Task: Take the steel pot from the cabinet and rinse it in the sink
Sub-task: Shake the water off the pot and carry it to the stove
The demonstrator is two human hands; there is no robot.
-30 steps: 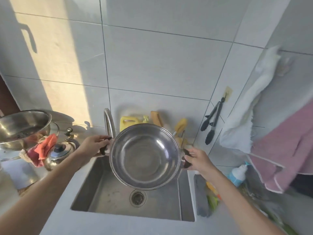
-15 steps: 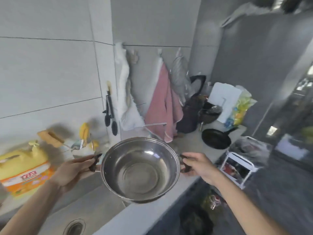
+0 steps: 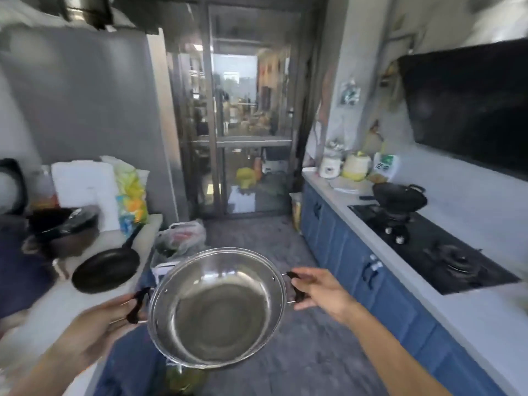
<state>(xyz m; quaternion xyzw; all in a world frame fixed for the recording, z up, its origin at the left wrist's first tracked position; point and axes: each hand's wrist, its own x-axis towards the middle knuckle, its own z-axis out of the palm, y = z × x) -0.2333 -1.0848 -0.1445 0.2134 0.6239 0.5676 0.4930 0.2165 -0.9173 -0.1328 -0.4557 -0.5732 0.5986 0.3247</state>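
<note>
- steel pot [image 3: 218,308] is in the air over the kitchen aisle, carried level-ish, mouth tipped toward the camera, interior looks bare and shiny
- left hand [image 3: 94,327] has its fingers [image 3: 125,302] closed round the black left handle [image 3: 137,305]; right hand [image 3: 320,292] has its fingers closed round the black right handle [image 3: 294,287]. Both grips look firm, nothing else held
- pot hangs between the left desk [image 3: 94,252] and the blue cabinets [image 3: 357,252], touching neither
- left desk carries a black frying pan [image 3: 105,270], just left of the pot, apart from it
- right side: gas hob [image 3: 428,247] with a dark wok [image 3: 398,195] on the far burner
- sink not in view here, so can't place the pot relative to it
- step, my read: pot is out of the cabinet and in transit; whether rinsing is done can't be told from this view, no water visible in the pot
- next move calls for: keep the two-handle hold, pick a set-down spot or get to the tap, and clear the frying pan handle [image 3: 134,232] on the left
</note>
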